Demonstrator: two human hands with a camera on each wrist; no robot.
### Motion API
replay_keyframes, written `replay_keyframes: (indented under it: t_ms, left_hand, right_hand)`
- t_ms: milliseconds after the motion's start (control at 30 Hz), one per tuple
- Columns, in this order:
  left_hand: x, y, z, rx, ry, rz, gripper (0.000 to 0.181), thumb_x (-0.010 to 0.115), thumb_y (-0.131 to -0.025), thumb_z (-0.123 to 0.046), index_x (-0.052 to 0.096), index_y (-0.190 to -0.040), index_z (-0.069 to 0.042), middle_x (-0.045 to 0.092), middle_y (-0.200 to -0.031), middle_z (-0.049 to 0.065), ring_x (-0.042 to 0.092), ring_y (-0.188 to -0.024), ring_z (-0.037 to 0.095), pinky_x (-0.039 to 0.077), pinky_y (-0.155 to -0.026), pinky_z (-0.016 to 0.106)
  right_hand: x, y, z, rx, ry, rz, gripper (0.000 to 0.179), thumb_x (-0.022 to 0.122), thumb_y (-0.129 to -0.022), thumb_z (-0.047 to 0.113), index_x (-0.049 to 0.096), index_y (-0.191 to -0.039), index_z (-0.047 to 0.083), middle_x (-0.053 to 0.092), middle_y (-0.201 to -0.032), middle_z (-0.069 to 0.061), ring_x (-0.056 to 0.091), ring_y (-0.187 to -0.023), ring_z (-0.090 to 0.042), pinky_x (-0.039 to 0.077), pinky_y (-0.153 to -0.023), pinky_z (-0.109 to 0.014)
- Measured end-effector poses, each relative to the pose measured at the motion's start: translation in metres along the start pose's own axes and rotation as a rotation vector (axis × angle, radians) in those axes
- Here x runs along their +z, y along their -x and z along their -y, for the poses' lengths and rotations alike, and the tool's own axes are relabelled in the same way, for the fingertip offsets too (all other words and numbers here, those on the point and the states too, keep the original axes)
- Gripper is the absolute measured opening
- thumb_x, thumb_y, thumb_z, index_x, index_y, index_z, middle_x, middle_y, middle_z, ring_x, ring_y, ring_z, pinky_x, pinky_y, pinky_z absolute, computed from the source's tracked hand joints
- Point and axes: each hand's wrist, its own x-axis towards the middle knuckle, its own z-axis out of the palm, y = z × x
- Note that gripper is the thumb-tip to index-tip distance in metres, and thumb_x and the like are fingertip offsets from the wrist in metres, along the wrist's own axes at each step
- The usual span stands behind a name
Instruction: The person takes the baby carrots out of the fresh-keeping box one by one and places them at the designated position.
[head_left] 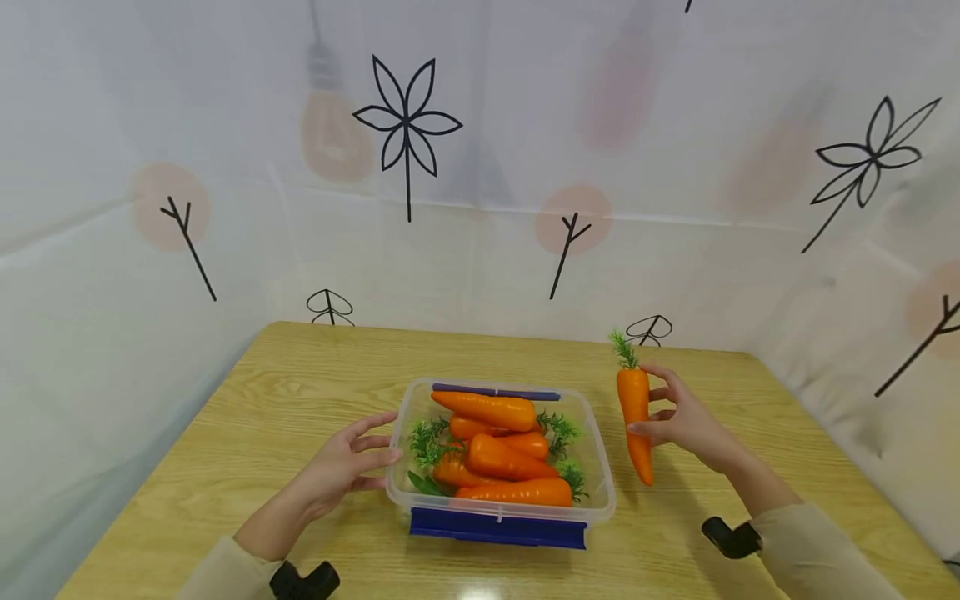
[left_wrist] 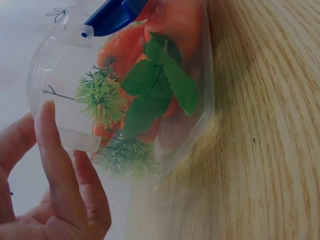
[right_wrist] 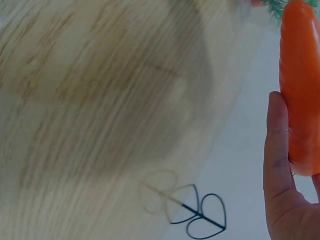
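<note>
Near the middle of the table stands a clear plastic box [head_left: 602,467] with blue side clips. Several orange carrots [head_left: 517,492] with feathery green tops lie inside it, and broad green leaves [left_wrist: 182,87] show through its wall in the left wrist view. My left hand [head_left: 341,471] is at the box's left side, its fingertips at the rim and the fingers loosely extended. To the right of the box, my right hand [head_left: 686,425] holds another carrot [head_left: 634,408] between thumb and fingers, green top up and tip down. The right wrist view shows this carrot [right_wrist: 302,90] too.
The box stands on a light wooden table [head_left: 322,367]. A white cloth [head_left: 480,250] printed with flowers and twigs hangs behind and beside the table. One blue clip [head_left: 498,529] is folded down at the box's front.
</note>
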Motion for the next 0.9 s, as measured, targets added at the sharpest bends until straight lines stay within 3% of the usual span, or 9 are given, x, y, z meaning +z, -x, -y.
replay_keyframes:
  t_ms: [333, 900]
  left_hand:
    - [0.001, 0.002, -0.002, 0.015, 0.024, 0.009, 0.07, 0.066, -0.087, -0.011, 0.027, -0.145, -0.004, 0.043, -0.129, 0.027, 0.059, -0.098, 0.029, 0.055, -0.068, 0.031]
    - [0.001, 0.002, -0.001, 0.017, 0.031, 0.01, 0.071, 0.066, -0.087, -0.012, 0.027, -0.145, -0.004, 0.046, -0.127, 0.026, 0.06, -0.097, 0.029, 0.055, -0.067, 0.031]
  right_hand:
    - [0.001, -0.012, -0.02, 0.065, -0.001, 0.044, 0.093, 0.074, -0.078, 0.005, 0.011, -0.146, 0.007, 0.033, -0.12, -0.035, 0.062, -0.079, -0.032, 0.055, -0.061, -0.045]
    - [0.006, -0.024, -0.037, 0.192, 0.084, 0.108, 0.092, 0.077, -0.077, 0.014, 0.015, -0.145, 0.004, 0.035, -0.121, -0.036, 0.061, -0.079, -0.028, 0.055, -0.062, -0.044]
